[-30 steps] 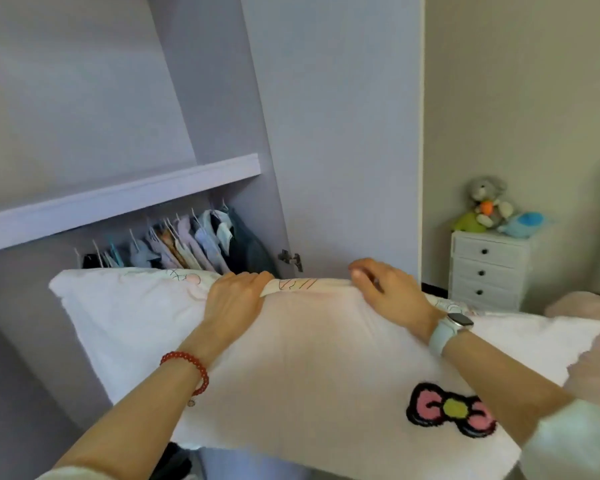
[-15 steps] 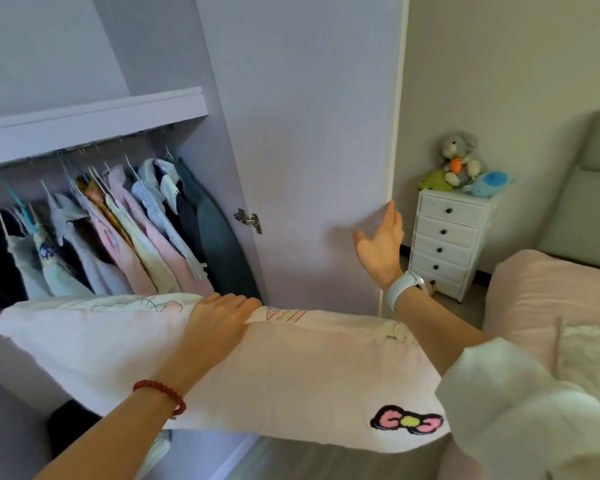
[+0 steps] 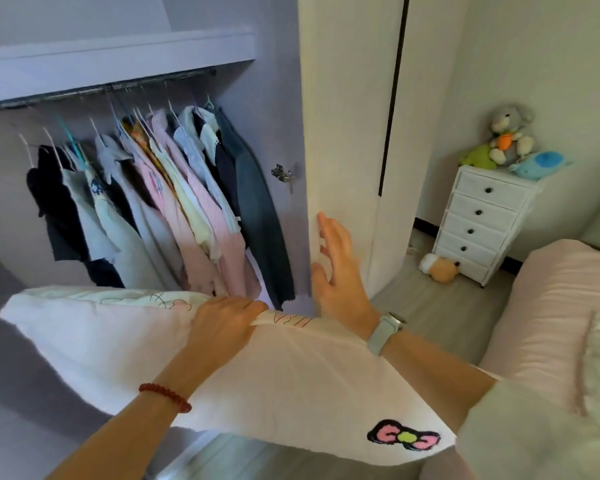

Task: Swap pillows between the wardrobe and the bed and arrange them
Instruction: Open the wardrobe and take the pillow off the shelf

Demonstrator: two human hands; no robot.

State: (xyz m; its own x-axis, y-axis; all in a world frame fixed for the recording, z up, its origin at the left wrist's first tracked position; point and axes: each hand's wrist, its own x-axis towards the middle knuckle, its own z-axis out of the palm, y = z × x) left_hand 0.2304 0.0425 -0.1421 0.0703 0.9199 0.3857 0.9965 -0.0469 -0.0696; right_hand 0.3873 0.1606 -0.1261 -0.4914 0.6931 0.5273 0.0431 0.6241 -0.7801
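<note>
Wardrobe (image 3: 274, 98): standing open on the left, with a shelf above a rail of hanging clothes (image 3: 160, 202); its pale door (image 3: 343, 116) is swinging edge-on toward the camera.
Bed (image 3: 551, 306): lying at the right under a pink cover, with another pale cushion showing at the far right edge.
Pillow (image 3: 257, 368): being carried flat and level in front of the person, between wardrobe and bed, resting on nothing; it is white with a pink and green bow printed on its near right corner.
Chest of drawers (image 3: 482, 220): standing white against the far wall with plush toys (image 3: 510, 140) sitting on top and one more lying on the floor beside it.
Left hand (image 3: 222, 320): bunching the pillow's far edge near its middle, fingers curling over the seam, this grip alone bearing the whole pillow.
Right hand (image 3: 340, 268): reaching with fingers straight and spread, holding nothing, its fingertips lying at the door's edge; actual contact is hard to confirm.
Handling: the pillow is looking light and soft, sagging little but likely to fold or tip from a one-handed hold; taking it at the long edge or under its middle with both hands is seeming safest, since the smooth cover may be slipping through a pinch.
</note>
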